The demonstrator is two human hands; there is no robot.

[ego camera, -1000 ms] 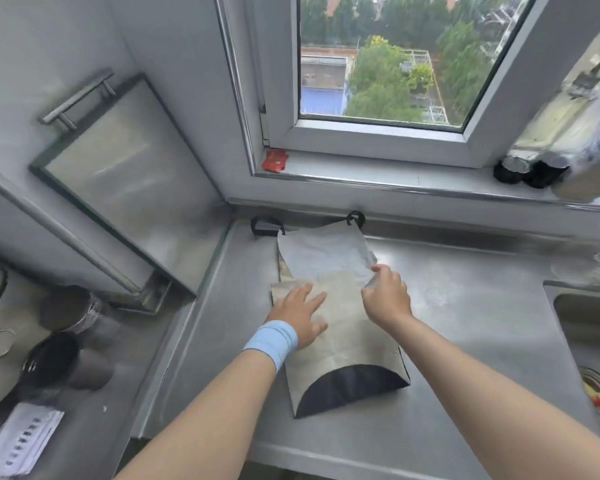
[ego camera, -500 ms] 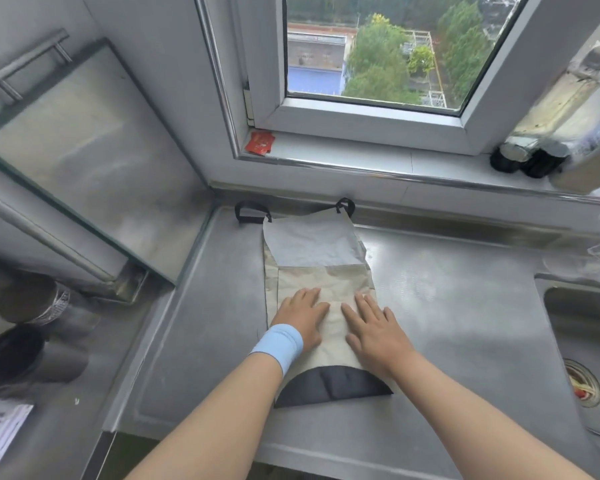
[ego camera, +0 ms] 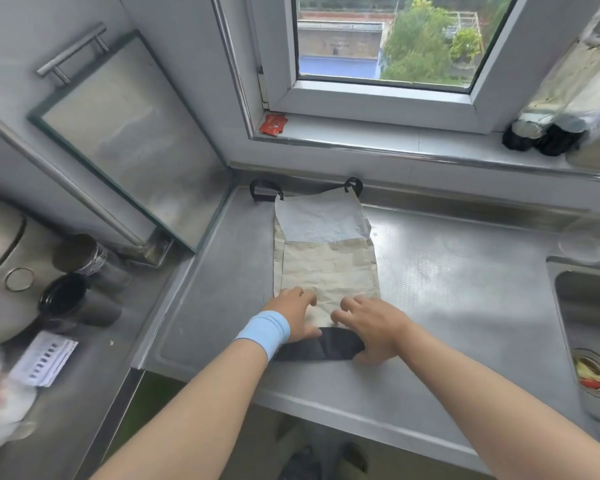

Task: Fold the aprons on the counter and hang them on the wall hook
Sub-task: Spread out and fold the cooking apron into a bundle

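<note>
The fingers [ego camera: 305,295] of the left hand [ego camera: 291,315] and of the right hand [ego camera: 374,327] curl onto the near end of the folded apron [ego camera: 326,268], thumbs seemingly tucked at its dark fold [ego camera: 317,348], pinching it. The apron lies flat on the bench [ego camera: 447,271], strap loops [ego camera: 265,188] toward the wall. It looks light, limp and quick to crease, so it is best taken at both near corners. The sink strainer [ego camera: 591,372] holds food scraps; what the dark cup [ego camera: 61,299] holds cannot be told.
</note>
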